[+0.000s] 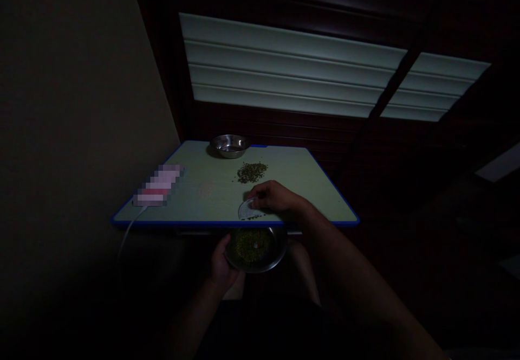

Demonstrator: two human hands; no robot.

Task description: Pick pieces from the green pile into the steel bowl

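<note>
My right hand (271,196) pinches a clear plastic protractor (246,210), held against the tabletop close to its front edge. A few small dark grains (254,217) lie along the protractor's lower side. Below that edge, my left hand (222,265) grips the rim of a steel bowl (278,252). Greenish grains (247,245) cover much of the bowl's bottom, with a small pale spot among them that I cannot make out. Beyond my right hand, a loose pile of brownish-green grains (252,172) is spread on the table.
The small pale table (195,200) has a blue rim. A second steel bowl (230,146) stands at its back. On the left lies a blurred pinkish object (158,185) with a white cable (127,235) hanging over the edge. A wall and dark panelled doors rise behind.
</note>
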